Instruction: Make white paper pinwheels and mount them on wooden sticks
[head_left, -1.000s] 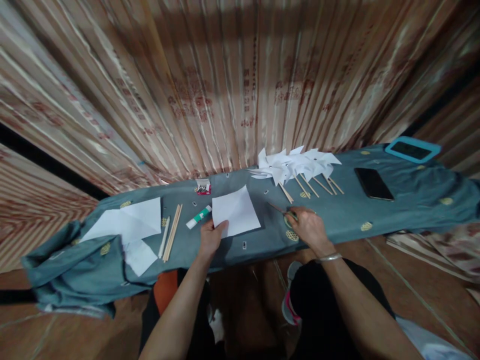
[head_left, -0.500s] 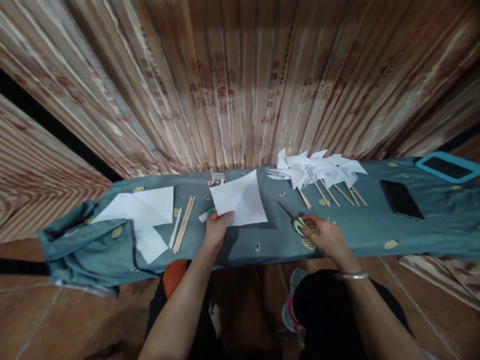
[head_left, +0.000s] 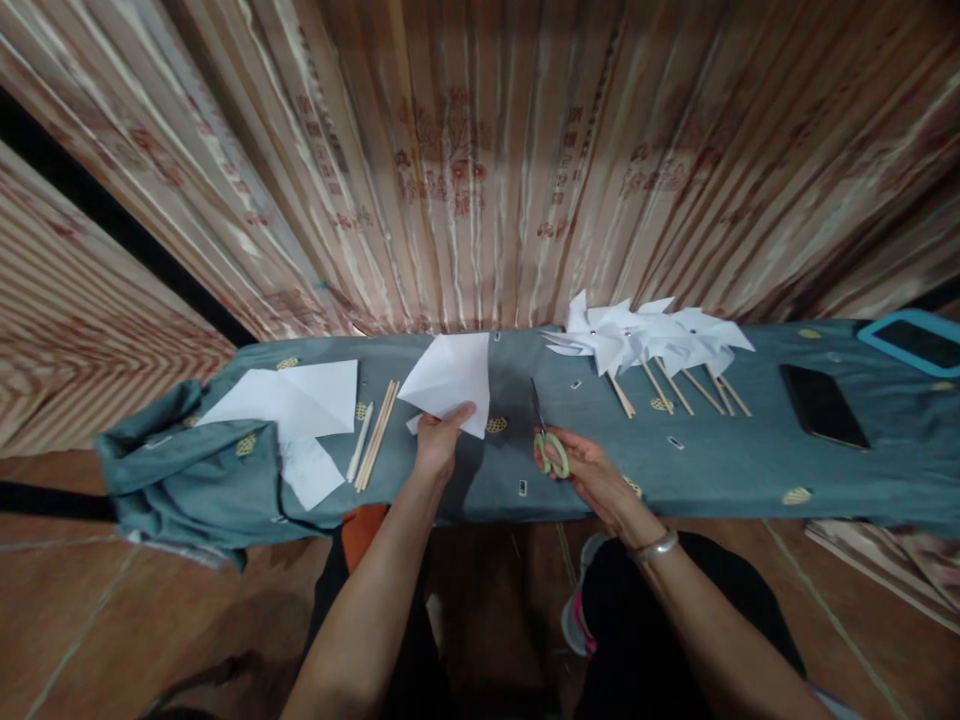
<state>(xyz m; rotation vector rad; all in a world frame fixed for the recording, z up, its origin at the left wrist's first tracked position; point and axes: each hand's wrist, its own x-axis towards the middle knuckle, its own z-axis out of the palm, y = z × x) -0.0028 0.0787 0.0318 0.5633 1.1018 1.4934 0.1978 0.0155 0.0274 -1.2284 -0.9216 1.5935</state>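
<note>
We see one roughly square sheet of white paper [head_left: 454, 368] at the middle of the surface [head_left: 712, 460], which is draped in blue-green cloth; the fingers of our left hand [head_left: 437, 442] pinch its near edge, thumb on top. One pair of pale-green-handled metal scissors [head_left: 541, 432] lies to the right of that sheet, well apart from it, its long axis running near to far with the tips at the far end. The fingers of our right hand [head_left: 592, 470] grasp the handles from the right, though we cannot tell how they sit in the loops. Left of the sheet are one slim white rod [head_left: 360, 443] and a few pale wooden sticks [head_left: 379, 436], too close together to count; farther left, overlapping loose white papers [head_left: 319, 395]. Far right stand out several white paper pinwheels [head_left: 656, 335], overlapping beyond exact count, then one black rectangular phone [head_left: 823, 405] and one blue-framed, dark-screened device [head_left: 926, 345].
</note>
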